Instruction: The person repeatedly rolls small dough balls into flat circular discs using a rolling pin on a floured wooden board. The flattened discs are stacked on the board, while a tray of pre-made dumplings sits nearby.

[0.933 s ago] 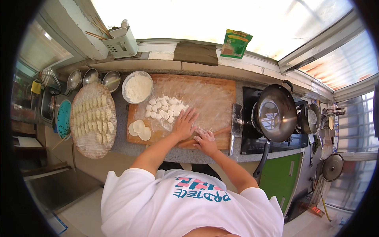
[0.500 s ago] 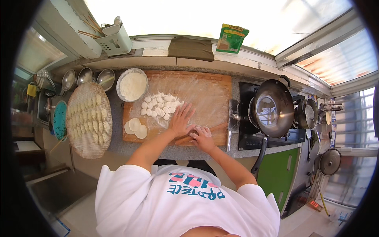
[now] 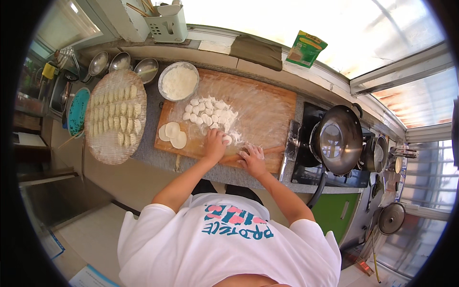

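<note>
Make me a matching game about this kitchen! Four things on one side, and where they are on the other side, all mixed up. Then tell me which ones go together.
Things:
1. wok
2. rolling pin
3. dumplings
4. green packet

Places:
A. in rows on a round tray
B. in front of the bright window
C. on the black stove
D. under the person's right hand

Right pairs: 1-C, 2-D, 3-A, 4-B
</note>
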Available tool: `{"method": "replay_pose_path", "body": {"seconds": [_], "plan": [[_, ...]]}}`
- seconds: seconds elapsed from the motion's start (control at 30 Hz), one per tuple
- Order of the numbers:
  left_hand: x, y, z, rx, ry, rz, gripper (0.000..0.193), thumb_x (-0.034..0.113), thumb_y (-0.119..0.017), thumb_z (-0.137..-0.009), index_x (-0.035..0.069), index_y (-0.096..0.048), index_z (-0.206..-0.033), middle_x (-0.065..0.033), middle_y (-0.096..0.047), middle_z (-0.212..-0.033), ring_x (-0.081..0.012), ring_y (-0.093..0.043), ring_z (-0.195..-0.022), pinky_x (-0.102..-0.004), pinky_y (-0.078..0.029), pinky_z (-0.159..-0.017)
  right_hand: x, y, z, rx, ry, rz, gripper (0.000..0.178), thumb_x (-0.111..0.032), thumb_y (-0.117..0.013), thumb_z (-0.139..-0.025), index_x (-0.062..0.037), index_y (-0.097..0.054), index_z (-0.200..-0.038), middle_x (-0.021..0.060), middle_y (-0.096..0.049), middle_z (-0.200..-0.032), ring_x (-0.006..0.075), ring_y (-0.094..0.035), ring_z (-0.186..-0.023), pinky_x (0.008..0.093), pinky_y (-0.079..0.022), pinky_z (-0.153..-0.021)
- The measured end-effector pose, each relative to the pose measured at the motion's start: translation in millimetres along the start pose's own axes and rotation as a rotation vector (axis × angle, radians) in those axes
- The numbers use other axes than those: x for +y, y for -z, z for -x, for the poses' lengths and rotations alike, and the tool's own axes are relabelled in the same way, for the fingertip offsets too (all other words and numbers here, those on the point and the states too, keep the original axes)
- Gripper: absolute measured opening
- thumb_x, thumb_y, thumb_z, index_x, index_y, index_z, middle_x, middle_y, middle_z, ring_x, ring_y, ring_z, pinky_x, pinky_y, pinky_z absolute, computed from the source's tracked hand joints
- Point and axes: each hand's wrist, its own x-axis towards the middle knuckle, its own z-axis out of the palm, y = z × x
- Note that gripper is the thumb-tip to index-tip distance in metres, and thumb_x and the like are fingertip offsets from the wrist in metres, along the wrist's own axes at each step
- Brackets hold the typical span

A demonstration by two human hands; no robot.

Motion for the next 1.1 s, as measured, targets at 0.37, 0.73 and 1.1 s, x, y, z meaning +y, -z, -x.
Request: {"method": "replay_pose_path", "body": {"seconds": [0.37, 0.73, 1.1], "plan": [[-8.1, 4.7, -13.8, -0.421, -0.161, 0.232, 0.020, 0.007, -0.070, -0.081, 0.004, -0.067, -0.101, -0.0139, -0.069, -0.100, -0.0352, -0.065, -0.098, -0.0437, -0.052, -0.087, 3.9, -4.6, -1.9, -0.062, -0.006, 0.047, 0.057, -0.035, -0.079, -0.080, -0.0118, -0.060, -0.129, 0.0127, -0.055, -0.140, 0.0340, -0.050, -0.131, 0.0529, -0.037, -0.110], [-2.2, 15.7, -25.0, -0.386, 0.192, 0.253, 0.019, 0.009, -0.069, -0.082, 0.004, -0.076, -0.099, -0.0183, -0.072, -0.092, -0.0358, -0.069, -0.090, -0.0449, -0.054, -0.082, 4.4, -8.3, -74.8, -0.006, -0.082, 0.169, 0.092, -0.059, -0.061, -0.090, -0.0012, -0.034, -0.155, 0.0222, -0.042, -0.155, 0.0383, -0.038, -0.145, 0.0554, -0.027, -0.118], [-18.7, 2.2, -21.8, -0.396, -0.215, 0.096, 0.015, 0.016, -0.071, -0.082, 0.004, -0.076, -0.089, -0.0198, -0.071, -0.094, -0.0391, -0.067, -0.090, -0.0471, -0.053, -0.080, -6.3, -6.6, -45.0, -0.058, -0.035, 0.198, 0.090, -0.059, -0.060, -0.091, 0.0010, -0.036, -0.154, 0.0238, -0.043, -0.154, 0.0395, -0.037, -0.145, 0.0564, -0.026, -0.119]]}}
